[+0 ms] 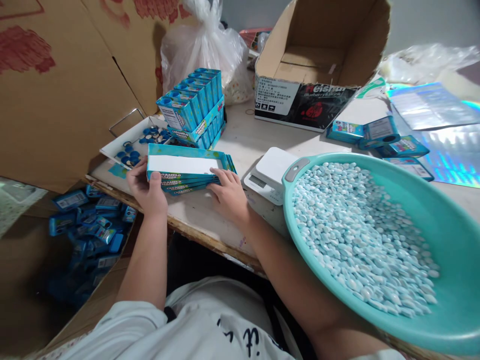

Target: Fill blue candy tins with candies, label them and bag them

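Note:
A stack of shallow blue cardboard trays (183,164), white inside and printed "Caramelo Macizo", sits near the table's front edge. My left hand (149,192) grips its left end, thumb on the front wall and the other fingers partly hidden behind. At the right end, my right hand (229,194) has its fingers over the front rim and its thumb lower against the stack. Just behind stand filled trays of small blue boxes (191,102), two tiers high. Beside them, a white bin (112,145) holds loose blue caps (129,155).
A white kitchen scale (272,172) and a turquoise basin (450,250) of pale blue candies (356,235) stand to the right. Behind are an open carton (277,95), a plastic bag (206,50) and loose blue boxes (378,132). More boxes (93,225) fill a carton below left.

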`<act>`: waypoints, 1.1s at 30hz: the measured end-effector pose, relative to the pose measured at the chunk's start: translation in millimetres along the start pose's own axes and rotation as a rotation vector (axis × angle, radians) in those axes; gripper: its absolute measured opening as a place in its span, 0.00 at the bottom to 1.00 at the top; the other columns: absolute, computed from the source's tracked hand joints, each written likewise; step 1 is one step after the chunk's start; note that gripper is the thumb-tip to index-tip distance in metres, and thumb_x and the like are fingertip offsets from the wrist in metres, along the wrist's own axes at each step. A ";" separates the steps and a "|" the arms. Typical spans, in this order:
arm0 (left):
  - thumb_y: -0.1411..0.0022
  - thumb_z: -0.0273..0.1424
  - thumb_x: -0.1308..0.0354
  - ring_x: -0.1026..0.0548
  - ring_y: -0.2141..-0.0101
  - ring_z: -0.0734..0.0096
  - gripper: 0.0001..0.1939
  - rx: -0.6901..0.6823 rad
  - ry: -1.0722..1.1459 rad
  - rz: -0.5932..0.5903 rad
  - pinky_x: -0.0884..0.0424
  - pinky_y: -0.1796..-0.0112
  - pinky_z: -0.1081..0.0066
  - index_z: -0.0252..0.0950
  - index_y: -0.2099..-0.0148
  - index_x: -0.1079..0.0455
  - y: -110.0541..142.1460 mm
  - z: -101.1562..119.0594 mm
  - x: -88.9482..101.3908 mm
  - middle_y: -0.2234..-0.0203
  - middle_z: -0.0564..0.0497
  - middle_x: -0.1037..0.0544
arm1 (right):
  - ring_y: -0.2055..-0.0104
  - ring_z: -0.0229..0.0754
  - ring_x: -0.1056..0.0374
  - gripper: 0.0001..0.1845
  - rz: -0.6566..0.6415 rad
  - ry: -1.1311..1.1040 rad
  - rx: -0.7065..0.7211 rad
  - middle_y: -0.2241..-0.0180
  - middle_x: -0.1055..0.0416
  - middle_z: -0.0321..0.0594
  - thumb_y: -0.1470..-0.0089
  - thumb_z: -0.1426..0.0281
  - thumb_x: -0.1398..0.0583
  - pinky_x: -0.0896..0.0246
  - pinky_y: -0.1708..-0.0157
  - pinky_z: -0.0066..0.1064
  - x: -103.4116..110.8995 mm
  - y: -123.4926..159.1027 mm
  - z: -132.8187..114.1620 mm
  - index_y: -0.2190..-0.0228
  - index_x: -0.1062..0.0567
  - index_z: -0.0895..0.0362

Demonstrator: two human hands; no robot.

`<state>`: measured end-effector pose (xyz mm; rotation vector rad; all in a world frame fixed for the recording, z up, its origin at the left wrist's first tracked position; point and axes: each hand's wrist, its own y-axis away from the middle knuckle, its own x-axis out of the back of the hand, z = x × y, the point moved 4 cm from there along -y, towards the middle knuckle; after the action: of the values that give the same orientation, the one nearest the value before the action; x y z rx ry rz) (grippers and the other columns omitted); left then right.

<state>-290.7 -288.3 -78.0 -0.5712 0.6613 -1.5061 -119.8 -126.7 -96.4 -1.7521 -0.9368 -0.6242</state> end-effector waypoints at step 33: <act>0.44 0.53 0.33 0.25 0.45 0.56 0.29 -0.017 0.082 -0.002 0.31 0.41 0.56 0.37 0.53 0.34 -0.1 -0.6 0.3 0.51 0.42 0.22 | 0.37 0.54 0.42 0.12 -0.044 -0.016 -0.023 0.40 0.33 0.47 0.44 0.75 0.40 0.51 0.35 0.48 -0.4 -1.5 0.1 0.60 0.18 0.53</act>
<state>-291.2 -288.6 -78.3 -0.5245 0.7376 -1.5334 -121.3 -126.5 -95.9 -1.7634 -0.9848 -0.6520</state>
